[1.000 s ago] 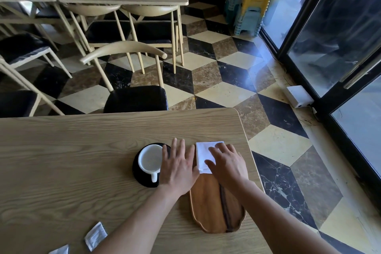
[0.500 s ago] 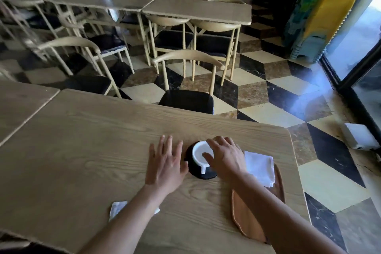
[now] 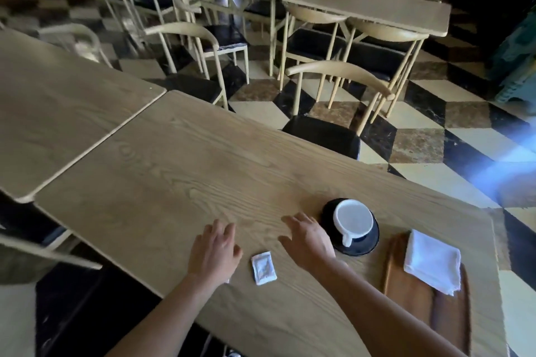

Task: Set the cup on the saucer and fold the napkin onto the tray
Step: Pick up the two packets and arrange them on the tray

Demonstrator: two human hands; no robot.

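A white cup (image 3: 353,220) stands on a black saucer (image 3: 367,246) on the wooden table, its handle toward me. To the right lies a folded white napkin (image 3: 432,261) on the far end of a brown wooden tray (image 3: 406,290). My right hand (image 3: 309,238) hovers flat with fingers spread just left of the saucer, holding nothing. My left hand (image 3: 214,249) rests palm down further left near the table's front edge, also empty. A small white sachet (image 3: 263,267) lies between the two hands.
The table (image 3: 174,177) butts against a second table (image 3: 58,101) on the left. A black-seated chair (image 3: 324,133) stands at the far side. More tables and chairs fill the room behind, over a chequered floor.
My right hand has come off the cup and moved left of the saucer. My left hand slid left and nearer. The camera has swung left, so cup and tray sit further right.
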